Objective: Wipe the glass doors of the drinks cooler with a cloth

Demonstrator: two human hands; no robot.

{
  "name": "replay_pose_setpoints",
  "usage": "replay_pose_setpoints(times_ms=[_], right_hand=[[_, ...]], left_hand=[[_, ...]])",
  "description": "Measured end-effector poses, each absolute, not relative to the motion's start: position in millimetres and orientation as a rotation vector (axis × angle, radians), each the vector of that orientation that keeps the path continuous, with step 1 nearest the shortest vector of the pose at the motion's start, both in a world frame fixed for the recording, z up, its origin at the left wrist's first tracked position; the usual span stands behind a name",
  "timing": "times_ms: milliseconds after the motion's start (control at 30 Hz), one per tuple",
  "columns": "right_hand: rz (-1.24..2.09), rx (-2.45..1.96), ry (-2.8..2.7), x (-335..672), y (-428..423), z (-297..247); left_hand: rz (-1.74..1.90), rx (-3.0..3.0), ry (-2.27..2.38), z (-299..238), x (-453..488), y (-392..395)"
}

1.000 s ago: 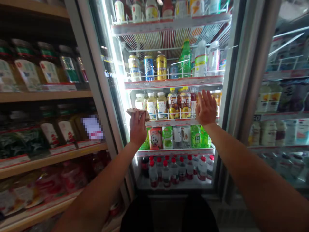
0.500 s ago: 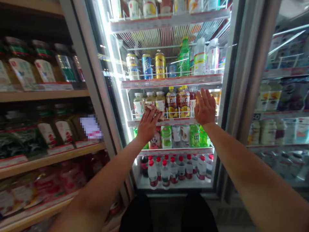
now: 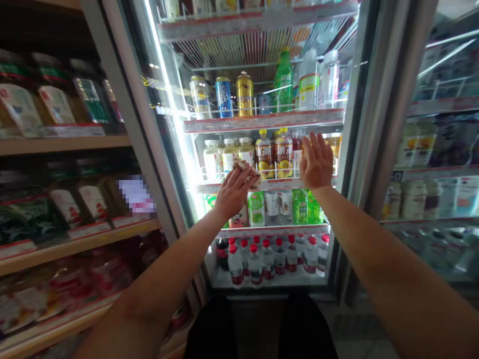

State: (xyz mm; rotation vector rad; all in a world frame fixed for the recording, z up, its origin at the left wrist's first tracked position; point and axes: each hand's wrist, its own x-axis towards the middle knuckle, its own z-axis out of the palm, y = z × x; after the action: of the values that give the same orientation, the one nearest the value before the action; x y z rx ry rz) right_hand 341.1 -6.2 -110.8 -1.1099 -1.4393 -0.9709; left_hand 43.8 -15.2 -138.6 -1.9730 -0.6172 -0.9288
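My left hand (image 3: pixel 232 192) presses a crumpled pale cloth (image 3: pixel 245 168) against the glass door (image 3: pixel 262 149) of a lit drinks fridge, at the height of the third shelf. The fingers are closed over the cloth. My right hand (image 3: pixel 317 162) lies flat on the same glass further right, fingers stretched upward and holding nothing. Behind the glass by the hands stand pale bottles (image 3: pixel 228 157) and amber tea bottles (image 3: pixel 275 154).
Cans (image 3: pixel 223 97) and a green bottle (image 3: pixel 283 82) fill the shelf above; red-capped bottles (image 3: pixel 269 257) line the bottom. Wooden shelves (image 3: pixel 71 144) of packaged goods stand on the left. A second fridge door (image 3: pixel 441 149) is on the right.
My left hand has slid the cloth to the right along the glass and turned its fingers toward the right. The right hand has stayed flat in place. The view has tilted down slightly.
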Motion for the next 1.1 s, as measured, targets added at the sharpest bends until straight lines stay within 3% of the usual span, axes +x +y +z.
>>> replay_pose_setpoints(times_ms=[267, 900, 1100], right_hand=[[-0.972, -1.102, -1.427, 342, -7, -112], [-0.958, -1.107, -1.428, 340, -9, -110], [-0.934, -1.113, -1.436, 340, -9, -109]], left_hand=[[-1.13, -1.822, -0.651, -108, 62, -9], [-0.934, -1.992, -0.536, -137, 78, -10], [-1.003, -1.955, -0.552, -113, 92, -6]])
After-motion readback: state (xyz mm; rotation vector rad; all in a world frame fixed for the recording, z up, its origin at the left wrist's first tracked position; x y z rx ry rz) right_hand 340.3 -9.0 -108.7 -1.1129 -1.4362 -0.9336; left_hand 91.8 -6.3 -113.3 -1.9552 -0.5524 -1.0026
